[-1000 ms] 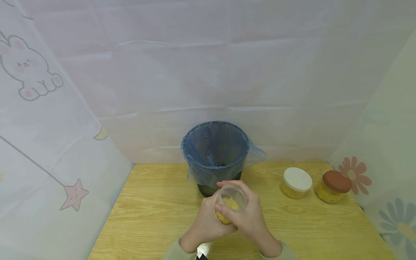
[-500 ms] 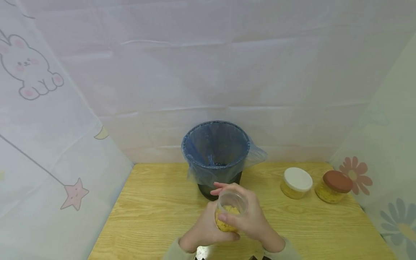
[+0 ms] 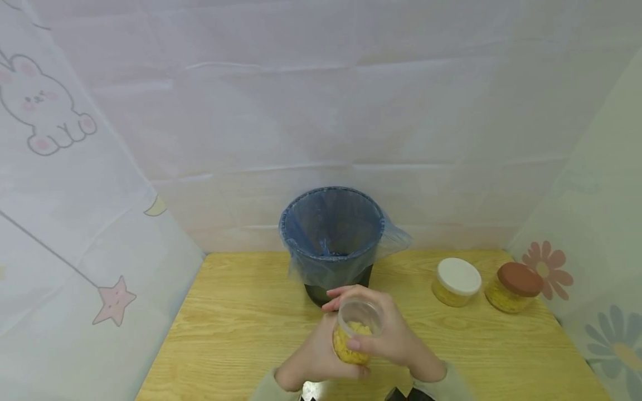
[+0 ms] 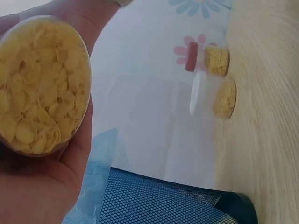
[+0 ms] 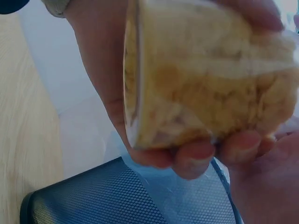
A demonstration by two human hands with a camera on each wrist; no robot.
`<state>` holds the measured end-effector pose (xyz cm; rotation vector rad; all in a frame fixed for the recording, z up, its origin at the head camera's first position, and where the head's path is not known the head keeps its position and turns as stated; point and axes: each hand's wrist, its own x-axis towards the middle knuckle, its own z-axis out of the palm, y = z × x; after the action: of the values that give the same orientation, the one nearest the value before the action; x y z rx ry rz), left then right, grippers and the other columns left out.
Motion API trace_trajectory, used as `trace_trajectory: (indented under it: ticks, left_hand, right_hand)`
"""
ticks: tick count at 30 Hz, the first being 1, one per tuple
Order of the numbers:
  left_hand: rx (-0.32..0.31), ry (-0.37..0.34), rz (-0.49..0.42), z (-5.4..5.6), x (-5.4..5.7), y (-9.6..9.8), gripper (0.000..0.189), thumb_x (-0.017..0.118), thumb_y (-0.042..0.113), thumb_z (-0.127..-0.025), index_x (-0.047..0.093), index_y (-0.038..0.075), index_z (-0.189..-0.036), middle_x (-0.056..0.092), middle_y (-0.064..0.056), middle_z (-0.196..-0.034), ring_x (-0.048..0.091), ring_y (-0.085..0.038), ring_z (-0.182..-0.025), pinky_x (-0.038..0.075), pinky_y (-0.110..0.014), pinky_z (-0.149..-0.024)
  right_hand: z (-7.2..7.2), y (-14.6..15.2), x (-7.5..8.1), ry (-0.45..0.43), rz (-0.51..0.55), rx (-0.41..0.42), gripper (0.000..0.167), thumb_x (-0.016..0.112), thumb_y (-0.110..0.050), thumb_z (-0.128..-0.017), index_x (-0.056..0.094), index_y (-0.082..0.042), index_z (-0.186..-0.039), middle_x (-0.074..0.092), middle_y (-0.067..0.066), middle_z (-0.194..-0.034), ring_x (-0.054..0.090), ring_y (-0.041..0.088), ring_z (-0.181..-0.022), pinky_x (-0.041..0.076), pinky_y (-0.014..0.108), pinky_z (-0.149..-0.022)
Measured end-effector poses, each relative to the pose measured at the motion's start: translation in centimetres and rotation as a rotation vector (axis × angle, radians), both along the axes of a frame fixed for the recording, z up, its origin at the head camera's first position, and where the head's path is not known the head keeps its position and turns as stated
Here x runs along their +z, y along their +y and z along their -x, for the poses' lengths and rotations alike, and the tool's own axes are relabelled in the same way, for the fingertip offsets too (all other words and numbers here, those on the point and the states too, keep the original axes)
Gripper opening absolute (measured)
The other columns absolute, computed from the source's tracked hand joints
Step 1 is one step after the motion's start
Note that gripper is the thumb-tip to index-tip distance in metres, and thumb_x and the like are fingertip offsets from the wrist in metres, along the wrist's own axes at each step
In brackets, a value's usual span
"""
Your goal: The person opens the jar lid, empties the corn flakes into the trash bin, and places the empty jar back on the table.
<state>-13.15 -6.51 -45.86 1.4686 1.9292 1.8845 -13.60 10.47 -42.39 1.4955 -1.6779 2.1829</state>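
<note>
A clear, open-topped jar (image 3: pixel 346 348) of yellow flakes is held between both hands in front of the bin, its mouth tilted up toward the head camera. My left hand (image 3: pixel 321 351) grips the body from the left, fingers curled round it. From the right, my right hand (image 3: pixel 393 331) holds the upper part, its thumb lying across the near side by the rim. In the left wrist view the jar's round base (image 4: pixel 44 86) shows packed flakes. The right wrist view has the flakes (image 5: pixel 210 93) filling much of the jar, with fingertips pressed against its side.
Behind the hands stands a dark mesh bin (image 3: pixel 316 292) lined with a blue bag (image 3: pixel 333 223). At right on the wooden table (image 3: pixel 225 323) are a white-lidded jar (image 3: pixel 456 281) and a brown-lidded jar (image 3: pixel 514 287), both with yellow contents. Patterned sheets (image 3: pixel 321 122) surround the table.
The jar has moved slightly down and toward the person. My right hand has shifted a little right and down with it, its fingers spreading somewhat. The left hand keeps its grip.
</note>
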Motion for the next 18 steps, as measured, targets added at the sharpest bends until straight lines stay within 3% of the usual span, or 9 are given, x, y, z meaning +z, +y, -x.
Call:
trace_trajectory:
  ticks: [3, 8, 13, 18]
  left_hand:
    - [-0.043, -0.037, -0.021, -0.1, -0.1, 0.1, 0.062, 0.083, 0.003, -0.075, 0.054, 0.004, -0.129, 0.065, -0.008, -0.112, 0.065, -0.012, -0.097, 0.059, -0.036, -0.083]
    - [-0.053, -0.041, -0.038, -0.1, -0.1, 0.1, 0.056, 0.081, 0.004, -0.076, 0.056, 0.004, -0.127, 0.066, -0.009, -0.108, 0.065, -0.010, -0.093, 0.059, -0.036, -0.080]
    - [-0.027, -0.112, -0.039, -0.3, 0.1, -0.2, 0.053, 0.079, 0.005, -0.076, 0.057, 0.004, -0.123, 0.065, -0.008, -0.101, 0.061, -0.008, -0.088, 0.059, -0.032, -0.076]
    - [0.023, -0.122, -0.034, -0.4, 0.3, -0.4, 0.054, 0.080, 0.006, -0.075, 0.058, 0.007, -0.124, 0.066, -0.009, -0.102, 0.060, -0.009, -0.089, 0.057, -0.031, -0.078]
  right_hand:
    - [0.2, 0.4, 0.0, 0.011, -0.020, 0.033, 0.043, 0.069, -0.002, -0.092, 0.053, 0.008, -0.131, 0.060, 0.029, -0.128, 0.047, 0.037, -0.134, 0.046, 0.051, -0.105]
    - [0.5, 0.9, -0.1, 0.042, -0.048, -0.026, 0.052, 0.071, -0.011, -0.092, 0.051, 0.009, -0.135, 0.060, 0.027, -0.128, 0.052, 0.038, -0.129, 0.045, 0.048, -0.106]
    - [0.7, 2.1, 0.0, 0.048, -0.054, -0.089, 0.056, 0.073, -0.021, -0.094, 0.051, 0.011, -0.134, 0.060, 0.026, -0.129, 0.057, 0.035, -0.122, 0.046, 0.044, -0.105]
    - [0.9, 3.6, -0.1, 0.053, -0.062, -0.129, 0.050, 0.075, -0.013, -0.093, 0.053, 0.011, -0.132, 0.061, 0.023, -0.130, 0.057, 0.032, -0.124, 0.043, 0.041, -0.108]
